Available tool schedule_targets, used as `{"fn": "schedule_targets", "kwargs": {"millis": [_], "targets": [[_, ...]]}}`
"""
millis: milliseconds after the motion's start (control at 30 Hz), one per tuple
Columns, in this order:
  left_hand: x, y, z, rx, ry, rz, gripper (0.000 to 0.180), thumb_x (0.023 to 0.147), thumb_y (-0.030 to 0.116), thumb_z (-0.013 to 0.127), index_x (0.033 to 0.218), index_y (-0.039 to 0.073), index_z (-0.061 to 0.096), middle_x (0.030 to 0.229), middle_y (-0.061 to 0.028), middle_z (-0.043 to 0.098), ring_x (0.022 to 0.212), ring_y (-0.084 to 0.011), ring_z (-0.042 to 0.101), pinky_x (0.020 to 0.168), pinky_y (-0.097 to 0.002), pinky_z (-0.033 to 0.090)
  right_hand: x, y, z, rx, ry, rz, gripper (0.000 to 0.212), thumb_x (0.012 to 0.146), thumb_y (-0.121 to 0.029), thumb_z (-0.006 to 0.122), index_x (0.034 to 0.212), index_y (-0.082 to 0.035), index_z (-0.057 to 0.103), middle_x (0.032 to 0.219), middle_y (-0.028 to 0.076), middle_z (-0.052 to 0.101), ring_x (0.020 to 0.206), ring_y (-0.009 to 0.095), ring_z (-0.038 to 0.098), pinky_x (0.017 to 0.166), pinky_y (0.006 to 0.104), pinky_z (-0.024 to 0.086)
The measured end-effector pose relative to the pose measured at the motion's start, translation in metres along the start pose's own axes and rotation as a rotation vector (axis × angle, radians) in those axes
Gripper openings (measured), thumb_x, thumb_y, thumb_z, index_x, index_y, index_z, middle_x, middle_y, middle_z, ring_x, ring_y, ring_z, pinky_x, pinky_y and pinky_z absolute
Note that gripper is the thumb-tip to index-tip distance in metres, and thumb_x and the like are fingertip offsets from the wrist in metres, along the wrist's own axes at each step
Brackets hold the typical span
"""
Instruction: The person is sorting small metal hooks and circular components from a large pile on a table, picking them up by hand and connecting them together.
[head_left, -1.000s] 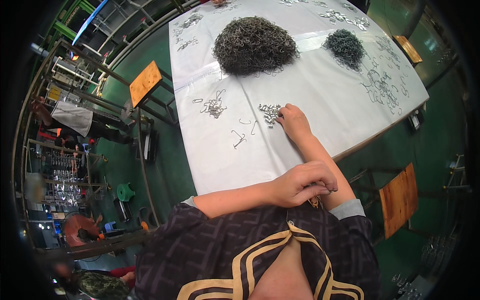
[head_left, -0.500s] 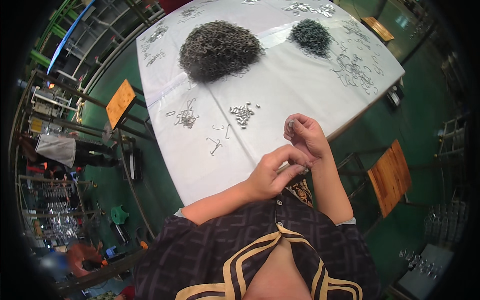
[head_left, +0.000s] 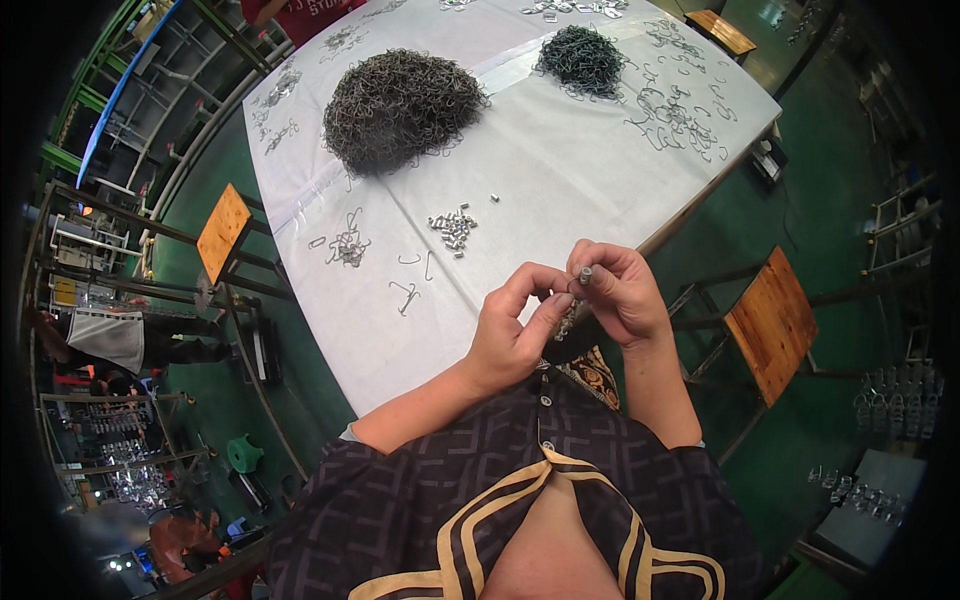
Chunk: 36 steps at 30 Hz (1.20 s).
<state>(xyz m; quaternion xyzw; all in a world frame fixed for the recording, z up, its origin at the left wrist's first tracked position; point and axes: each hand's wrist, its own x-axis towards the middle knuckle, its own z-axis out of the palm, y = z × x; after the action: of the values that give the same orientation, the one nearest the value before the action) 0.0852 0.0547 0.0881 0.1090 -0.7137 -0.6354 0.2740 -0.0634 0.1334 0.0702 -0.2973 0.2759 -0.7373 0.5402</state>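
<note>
Both hands meet above the tabletop (head_left: pixel 560 170) edge: right hand (head_left: pixel 622 296) pinches a small metal sleeve (head_left: pixel 585 273), left hand (head_left: pixel 515 335) fingers curl against it.

No packages, labels, signs or screens can be made out anywhere around the white cloth-covered work table (head_left: pixel 560 170). The table's cloth carries only loose metal parts, none of them boxed, bagged or tagged. Left of the table, the metal racks and shelves hold small objects too blurred and too small to tell whether any is a package or bears a label. Beyond the far edge of the table, a red garment shows pale printing, cut off by the picture's rim and too small to make out.
</note>
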Motion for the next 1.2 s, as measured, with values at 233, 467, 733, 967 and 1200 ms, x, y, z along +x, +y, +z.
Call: {"fn": "schedule_targets", "kwargs": {"millis": [233, 467, 733, 967, 1200], "targets": [[0.002, -0.004, 0.007, -0.026, 0.106, 0.028, 0.009, 0.086, 0.006, 0.056, 0.09, -0.002, 0.054, 0.08, -0.0072, 0.061, 0.075, -0.0132, 0.055, 0.071, -0.0256, 0.044, -0.001, -0.006, 0.003, -0.035, 0.019, -0.012, 0.014, 0.083, -0.012, 0.065, 0.085, 0.002, 0.063, 0.076, 0.004, 0.057, 0.072, 0.013, 0.051, 0.068, 0.0262, 0.041], [0.003, -0.008, 0.01, -0.128, 0.153, 0.017, 0.009, 0.088, 0.006, 0.055, 0.093, -0.002, 0.054, 0.084, -0.0067, 0.062, 0.079, -0.0115, 0.055, 0.074, -0.0248, 0.044, -0.001, -0.002, 0.002, -0.021, 0.039, -0.024, 0.014, 0.083, -0.011, 0.065, 0.087, 0.002, 0.063, 0.078, 0.004, 0.057, 0.074, 0.014, 0.053, 0.068, 0.0272, 0.042], [0.005, -0.01, 0.01, -0.131, 0.144, 0.011, 0.009, 0.089, 0.004, 0.052, 0.096, -0.002, 0.052, 0.09, -0.0074, 0.061, 0.085, -0.0126, 0.055, 0.078, -0.0263, 0.044, -0.002, 0.0, 0.003, 0.001, 0.087, -0.039, 0.012, 0.083, -0.009, 0.064, 0.087, 0.002, 0.063, 0.081, 0.004, 0.056, 0.076, 0.015, 0.054, 0.071, 0.0276, 0.043], [0.006, -0.014, 0.009, -0.009, 0.118, 0.014, 0.011, 0.086, 0.006, 0.057, 0.093, -0.002, 0.055, 0.081, -0.0064, 0.061, 0.078, -0.013, 0.056, 0.073, -0.0258, 0.044, -0.004, -0.003, 0.003, -0.031, 0.11, -0.044, 0.009, 0.082, -0.006, 0.064, 0.087, 0.002, 0.064, 0.083, 0.004, 0.055, 0.077, 0.014, 0.053, 0.072, 0.0273, 0.042], [0.077, -0.033, -0.041, 0.119, -0.094, 0.003, 0.013, 0.087, 0.006, 0.055, 0.095, -0.003, 0.06, 0.092, -0.0101, 0.064, 0.087, -0.014, 0.06, 0.081, -0.0281, 0.045, -0.012, -0.015, -0.005, -0.198, 0.205, -0.176, 0.006, 0.082, -0.002, 0.063, 0.086, 0.002, 0.064, 0.092, 0.008, 0.061, 0.089, 0.019, 0.057, 0.082, 0.0298, 0.042]]}}
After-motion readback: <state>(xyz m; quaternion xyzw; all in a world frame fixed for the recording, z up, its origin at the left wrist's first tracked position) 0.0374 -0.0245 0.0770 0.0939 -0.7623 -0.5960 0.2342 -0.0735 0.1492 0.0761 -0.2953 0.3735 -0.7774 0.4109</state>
